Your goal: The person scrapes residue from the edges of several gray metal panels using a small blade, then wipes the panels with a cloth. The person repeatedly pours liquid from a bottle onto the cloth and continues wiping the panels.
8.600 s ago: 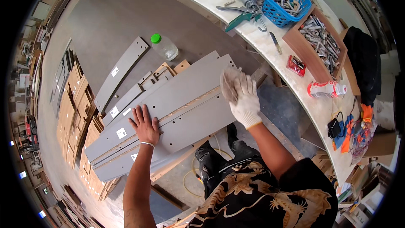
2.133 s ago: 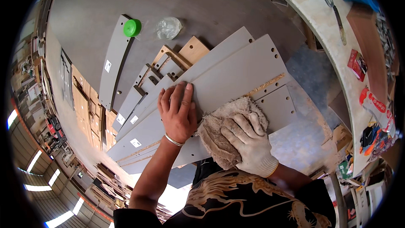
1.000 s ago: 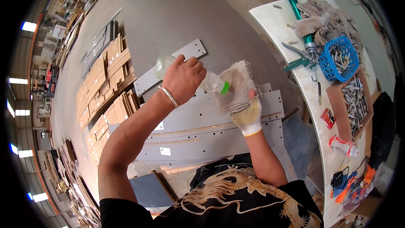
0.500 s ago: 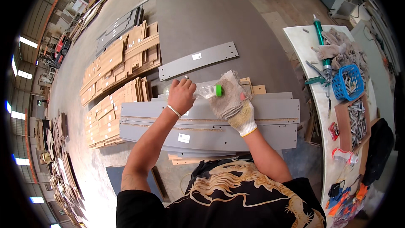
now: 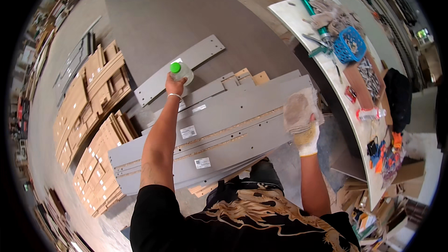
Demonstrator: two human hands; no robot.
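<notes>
My left hand [image 5: 174,86] is closed around a clear plastic bottle [image 5: 187,74] with a green cap. The bottle stands upright in my grip, over a narrow grey panel [image 5: 199,55] with holes near its ends. My right hand [image 5: 306,139], in a white and yellow work glove, grips a folded greyish-brown cloth [image 5: 298,111]. That cloth is at the right end of a stack of long grey boards [image 5: 219,112] in front of me; whether it touches them I cannot tell. White labels and bare chipboard strips show on the boards.
Behind the stack spreads a large dark grey sheet [image 5: 186,14]. Piles of wood-coloured panels [image 5: 93,102] lie at the left. On the right, a white-topped table [image 5: 289,11] carries a green caulking gun [image 5: 306,3], a blue basket [image 5: 349,45] and a cardboard box [image 5: 368,77] of metal fittings.
The bottle has gone from lying sideways, cap by the cloth, to upright and further forward. My right hand has moved right with the cloth, away from the bottle. The view has turned.
</notes>
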